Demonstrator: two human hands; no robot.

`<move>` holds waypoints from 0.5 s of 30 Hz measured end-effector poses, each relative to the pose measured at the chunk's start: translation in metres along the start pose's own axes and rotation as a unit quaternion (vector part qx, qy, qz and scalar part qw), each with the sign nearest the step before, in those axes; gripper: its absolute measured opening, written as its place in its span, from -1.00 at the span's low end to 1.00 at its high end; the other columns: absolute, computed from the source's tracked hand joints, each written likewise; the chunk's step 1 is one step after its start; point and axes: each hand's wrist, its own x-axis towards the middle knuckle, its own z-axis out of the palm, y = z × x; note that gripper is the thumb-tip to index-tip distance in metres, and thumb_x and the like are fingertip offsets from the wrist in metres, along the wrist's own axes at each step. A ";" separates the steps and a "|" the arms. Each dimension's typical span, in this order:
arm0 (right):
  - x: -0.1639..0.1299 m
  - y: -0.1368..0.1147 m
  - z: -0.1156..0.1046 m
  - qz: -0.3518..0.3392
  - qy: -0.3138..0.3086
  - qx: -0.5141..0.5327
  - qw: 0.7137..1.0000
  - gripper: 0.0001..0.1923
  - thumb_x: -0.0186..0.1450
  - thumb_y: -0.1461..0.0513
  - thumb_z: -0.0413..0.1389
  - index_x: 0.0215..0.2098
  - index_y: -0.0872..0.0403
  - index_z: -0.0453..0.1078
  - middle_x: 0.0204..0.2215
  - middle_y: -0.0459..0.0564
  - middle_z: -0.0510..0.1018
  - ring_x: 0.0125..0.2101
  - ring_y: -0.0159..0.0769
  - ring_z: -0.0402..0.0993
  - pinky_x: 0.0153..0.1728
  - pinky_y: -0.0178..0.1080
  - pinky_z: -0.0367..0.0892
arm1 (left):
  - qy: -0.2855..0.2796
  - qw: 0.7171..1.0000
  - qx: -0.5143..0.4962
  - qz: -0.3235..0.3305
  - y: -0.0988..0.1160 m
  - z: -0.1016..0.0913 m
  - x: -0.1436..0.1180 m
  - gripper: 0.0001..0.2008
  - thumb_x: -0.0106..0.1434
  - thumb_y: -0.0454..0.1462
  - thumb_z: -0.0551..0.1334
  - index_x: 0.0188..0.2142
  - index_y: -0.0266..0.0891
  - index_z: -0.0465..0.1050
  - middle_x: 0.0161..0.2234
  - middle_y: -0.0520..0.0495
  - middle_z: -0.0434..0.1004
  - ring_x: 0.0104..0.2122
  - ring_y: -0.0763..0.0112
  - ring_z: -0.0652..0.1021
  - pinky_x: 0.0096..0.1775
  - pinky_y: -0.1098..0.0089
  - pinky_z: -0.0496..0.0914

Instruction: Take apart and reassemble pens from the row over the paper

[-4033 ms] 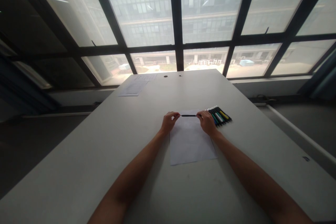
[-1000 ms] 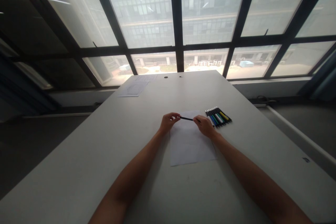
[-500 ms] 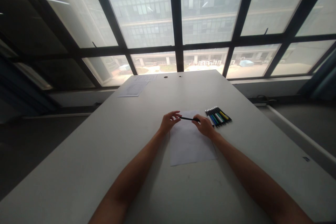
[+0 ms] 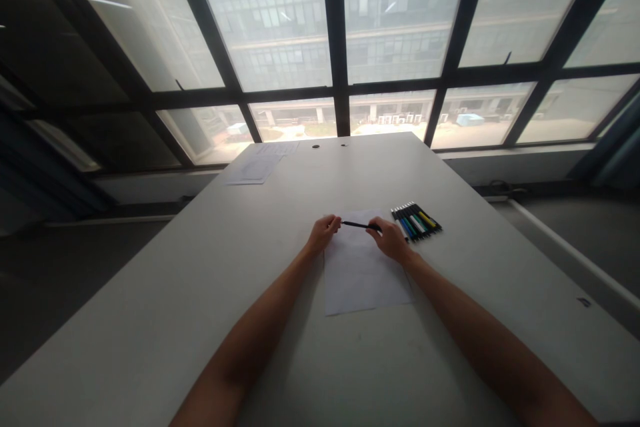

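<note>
A slim black pen lies level above the upper part of a white sheet of paper. My right hand grips its right end between thumb and fingers. At the pen's left end, my left hand is closed, fingers drawn together beside the tip. Whatever those fingers hold is too small to make out. Just right of my right hand lies a row of several pens, black with blue, green, white and yellow parts.
The white table reaches to the windows. Printed sheets lie at its far left. Two small round holes, one being the dark left hole, sit near the far edge. A small dark mark is at the right edge.
The fingers of my left hand, spread before around the pen's left end, have closed together. My right hand and the pen have hardly moved.
</note>
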 end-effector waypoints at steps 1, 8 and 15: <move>0.000 0.000 0.000 -0.001 -0.001 -0.001 1.000 -0.88 0.33 0.15 0.12 -0.20 0.00 0.42 -0.34 -0.02 0.59 -0.32 -0.23 0.52 -0.28 -0.25 0.34 | -0.004 1.000 0.005 0.000 0.000 0.000 0.000 -0.50 0.29 0.08 0.09 -0.56 -0.25 0.40 -0.62 0.02 0.38 -0.56 0.46 0.37 -0.45 0.43 0.26; 0.001 -0.004 -0.004 -0.020 -0.005 -0.007 1.000 -0.88 0.33 0.15 0.12 -0.21 -0.01 0.44 -0.33 -0.03 0.59 -0.30 -0.23 0.51 -0.25 -0.25 0.34 | -0.020 1.000 0.017 0.005 -0.001 -0.001 -0.001 -0.59 0.24 0.03 0.18 -0.50 -0.25 0.45 -0.54 0.00 0.47 -0.53 0.46 0.39 -0.44 0.44 0.25; 0.001 -0.003 -0.005 -0.045 -0.007 -0.039 0.998 -0.82 0.37 0.12 0.08 -0.19 0.00 0.49 -0.30 0.02 0.60 -0.26 -0.21 0.51 -0.22 -0.23 0.32 | 0.008 1.000 -0.006 0.019 0.002 -0.001 -0.002 -0.71 0.15 -0.04 0.29 -0.33 -0.22 0.52 -0.42 -0.03 0.53 -0.41 0.41 0.47 -0.39 0.43 0.30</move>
